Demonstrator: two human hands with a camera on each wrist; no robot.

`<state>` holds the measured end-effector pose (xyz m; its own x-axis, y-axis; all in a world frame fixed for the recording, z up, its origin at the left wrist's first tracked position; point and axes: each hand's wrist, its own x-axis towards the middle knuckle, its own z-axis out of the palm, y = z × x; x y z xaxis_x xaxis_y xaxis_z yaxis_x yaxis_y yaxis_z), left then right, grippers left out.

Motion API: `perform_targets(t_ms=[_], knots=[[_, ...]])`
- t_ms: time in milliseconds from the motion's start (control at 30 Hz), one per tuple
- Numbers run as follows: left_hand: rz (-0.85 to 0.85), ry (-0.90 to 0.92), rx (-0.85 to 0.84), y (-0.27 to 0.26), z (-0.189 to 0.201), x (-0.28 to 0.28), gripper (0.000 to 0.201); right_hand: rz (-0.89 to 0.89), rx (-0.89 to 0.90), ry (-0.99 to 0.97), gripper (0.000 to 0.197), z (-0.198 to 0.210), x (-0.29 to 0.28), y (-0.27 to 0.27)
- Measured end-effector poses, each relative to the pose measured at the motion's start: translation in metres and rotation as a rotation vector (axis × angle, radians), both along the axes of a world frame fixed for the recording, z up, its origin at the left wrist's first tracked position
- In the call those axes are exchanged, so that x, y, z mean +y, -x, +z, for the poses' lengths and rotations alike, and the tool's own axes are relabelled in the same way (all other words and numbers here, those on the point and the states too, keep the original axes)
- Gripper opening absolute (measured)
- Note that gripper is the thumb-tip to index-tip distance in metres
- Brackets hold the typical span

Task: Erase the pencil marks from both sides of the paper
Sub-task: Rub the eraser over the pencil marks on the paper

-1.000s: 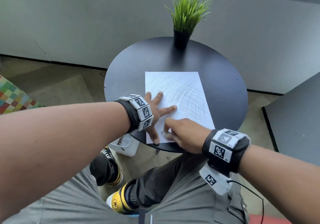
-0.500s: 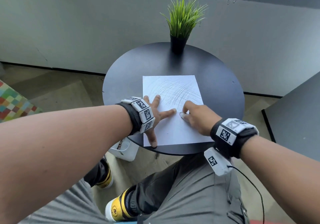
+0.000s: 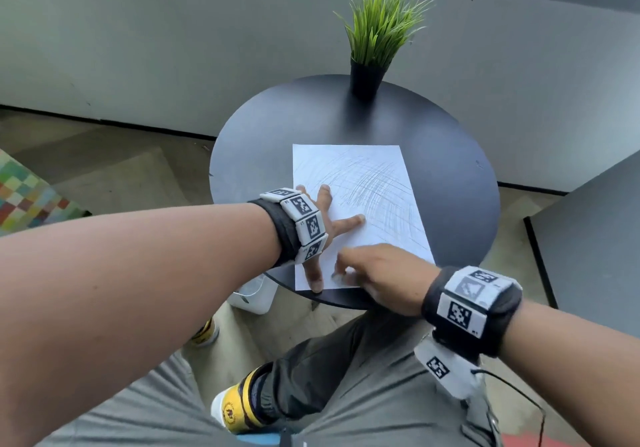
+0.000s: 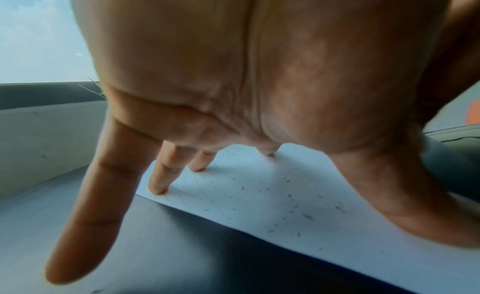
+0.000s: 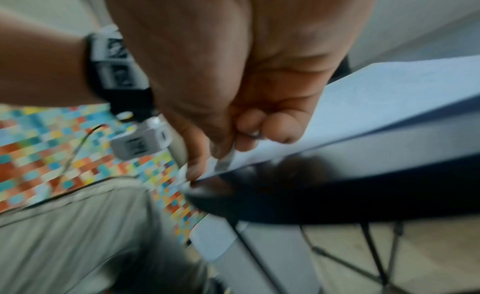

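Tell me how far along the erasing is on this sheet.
Early. The near strip of the paper looks clean, with eraser crumbs scattered on it. In hand: the right hand pinches a small eraser at the near edge, while the left hand presses the sheet flat with spread fingers. Left: the dense pencil marks across the far half, then the underside, which is hidden.

A round, dark table [image 3: 450,183] stands on thin black legs [image 5: 374,255] close to a plain grey wall [image 3: 173,38]. A black pot with a green grass-like plant [image 3: 377,31] sits at the table's far edge. The floor [image 3: 114,166] is dull brownish-grey. A patch of many-coloured squares [image 3: 24,197] lies at the left, and another dark surface [image 3: 595,235] at the right. Daylight falls from a window [image 4: 39,35] above the wall.
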<state>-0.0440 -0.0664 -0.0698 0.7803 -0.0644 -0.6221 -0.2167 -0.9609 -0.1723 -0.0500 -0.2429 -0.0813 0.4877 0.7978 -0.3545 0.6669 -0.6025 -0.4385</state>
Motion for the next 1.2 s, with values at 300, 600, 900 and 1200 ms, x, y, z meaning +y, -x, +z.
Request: perform_targets(t_ms=[300, 600, 900, 1200], knots=[[-0.017, 0.013, -0.01, -0.001, 0.001, 0.002, 0.145, 0.008, 0.018, -0.025, 0.01, -0.004, -0.008, 0.009], [-0.033, 0.008, -0.011, 0.001, 0.005, 0.001, 0.144, -0.01, 0.01, -0.031, 0.011, -0.003, -0.007, 0.014], [0.024, 0.053, -0.014, 0.009, 0.012, 0.0, 0.127, -0.425, -0.08, 0.044, 0.026, -0.002, -0.03, -0.044], [-0.03, 0.051, -0.112, 0.02, 0.009, 0.002, 0.12, -0.123, -0.036, 0.046, 0.022, 0.007, 0.001, 0.009]])
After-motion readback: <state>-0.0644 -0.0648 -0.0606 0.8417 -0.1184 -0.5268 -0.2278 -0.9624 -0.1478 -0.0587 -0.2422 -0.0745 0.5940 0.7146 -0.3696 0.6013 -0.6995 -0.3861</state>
